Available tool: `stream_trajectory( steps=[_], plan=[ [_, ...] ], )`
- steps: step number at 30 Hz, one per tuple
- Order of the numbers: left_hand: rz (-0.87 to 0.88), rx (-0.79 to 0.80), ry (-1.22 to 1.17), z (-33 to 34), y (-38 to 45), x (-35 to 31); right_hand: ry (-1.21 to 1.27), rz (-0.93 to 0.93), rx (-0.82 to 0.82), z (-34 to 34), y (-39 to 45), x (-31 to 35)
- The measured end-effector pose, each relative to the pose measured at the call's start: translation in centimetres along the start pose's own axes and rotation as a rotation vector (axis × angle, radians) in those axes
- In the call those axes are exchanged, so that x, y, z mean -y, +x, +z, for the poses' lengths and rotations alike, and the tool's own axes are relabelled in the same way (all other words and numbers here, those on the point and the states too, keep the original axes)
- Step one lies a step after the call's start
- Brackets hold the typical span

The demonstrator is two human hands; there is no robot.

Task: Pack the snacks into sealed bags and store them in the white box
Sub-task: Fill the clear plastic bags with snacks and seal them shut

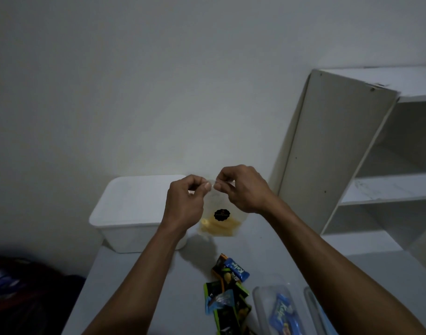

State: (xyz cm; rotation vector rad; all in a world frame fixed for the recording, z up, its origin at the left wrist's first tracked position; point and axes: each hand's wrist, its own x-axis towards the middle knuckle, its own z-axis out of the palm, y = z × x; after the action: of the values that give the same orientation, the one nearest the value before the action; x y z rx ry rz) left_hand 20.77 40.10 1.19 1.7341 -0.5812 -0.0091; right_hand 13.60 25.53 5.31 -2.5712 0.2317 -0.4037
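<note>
A clear sealed bag (pixel 219 223) with yellow snacks and a round black label hangs in the air above the table. My left hand (pixel 186 204) and my right hand (pixel 241 189) both pinch its top edge, fingertips nearly touching. The white box (pixel 134 213), with its lid on, stands on the table just left of and behind the bag. Loose snack packets (pixel 229 286), blue, green and orange, lie in a pile on the table below my arms. Another clear bag (pixel 279 310) with a blue packet inside lies at the bottom right.
A white shelf unit (pixel 352 153) stands at the right, close to my right arm. The grey table (pixel 134 286) ends at its left edge, with dark cloth (pixel 21 293) beyond it. A plain wall is behind.
</note>
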Motion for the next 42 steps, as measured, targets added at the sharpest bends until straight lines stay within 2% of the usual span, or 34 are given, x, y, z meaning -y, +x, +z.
stream_trajectory(
  steps=[8, 14, 20, 27, 32, 33, 35, 42],
  plan=[
    [-0.005, -0.004, 0.010, -0.7, -0.5, 0.5, -0.050, 0.033, 0.031, -0.1, -0.6, -0.4],
    [-0.023, 0.092, -0.053, -0.5, -1.1, 0.4, -0.025, 0.035, 0.029, 0.2, -0.8, -0.6],
    [-0.060, -0.031, -0.067, 0.0, -1.2, 0.4, -0.008, 0.038, 0.027, -0.1, -1.0, -1.3],
    [-0.018, 0.027, -0.101, -0.4, -1.4, 0.3, -0.015, -0.002, 0.024, 0.2, -0.8, -1.1],
    [-0.048, -0.064, -0.152, 0.4, -1.1, 0.1, 0.027, 0.025, 0.022, -0.3, -1.3, -1.7],
    [-0.056, -0.061, -0.151, 0.3, -1.3, 0.2, 0.010, 0.022, 0.015, -0.1, -1.4, -1.7],
    [-0.073, 0.053, -0.145, 3.9, -2.0, -0.7, 0.030, 0.098, -0.048, -2.0, -3.8, -4.5],
    [-0.077, 0.054, -0.173, 3.8, -1.7, -0.5, 0.078, 0.111, -0.065, -2.3, -3.8, -5.6]
  ],
)
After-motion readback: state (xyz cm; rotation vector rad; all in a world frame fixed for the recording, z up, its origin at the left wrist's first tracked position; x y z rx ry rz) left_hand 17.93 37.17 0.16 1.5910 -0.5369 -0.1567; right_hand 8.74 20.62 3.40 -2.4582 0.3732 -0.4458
